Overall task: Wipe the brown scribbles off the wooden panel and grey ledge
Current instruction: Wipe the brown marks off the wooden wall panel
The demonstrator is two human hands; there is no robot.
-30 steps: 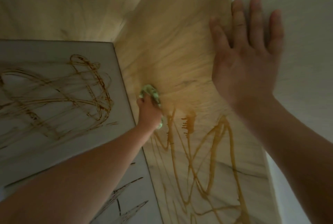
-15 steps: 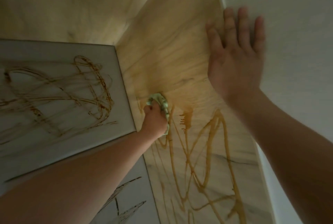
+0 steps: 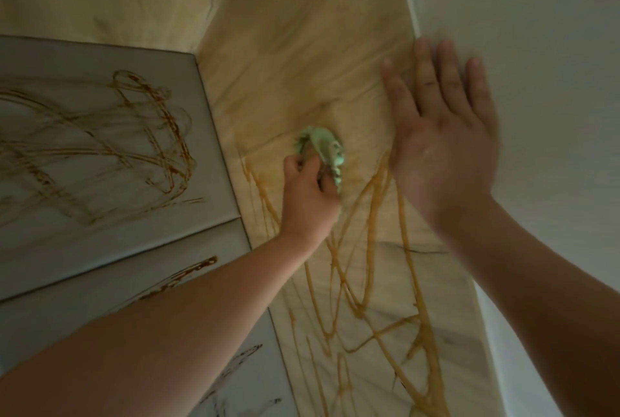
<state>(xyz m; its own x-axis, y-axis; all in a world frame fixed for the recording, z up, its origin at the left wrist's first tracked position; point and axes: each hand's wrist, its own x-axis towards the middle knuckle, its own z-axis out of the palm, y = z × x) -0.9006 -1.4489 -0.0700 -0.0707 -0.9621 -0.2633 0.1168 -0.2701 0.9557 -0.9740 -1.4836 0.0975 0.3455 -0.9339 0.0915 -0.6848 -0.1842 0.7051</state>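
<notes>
Left hand clutched a green cloth on the wooden panel; brown scribbles ran lengthwise just below; right hand splayed open alongside.

No text, label, brand, number or sign can be read. The brown scribbles on the grey ledge and the wooden panel are loose loops and crossing lines, not letters.
</notes>
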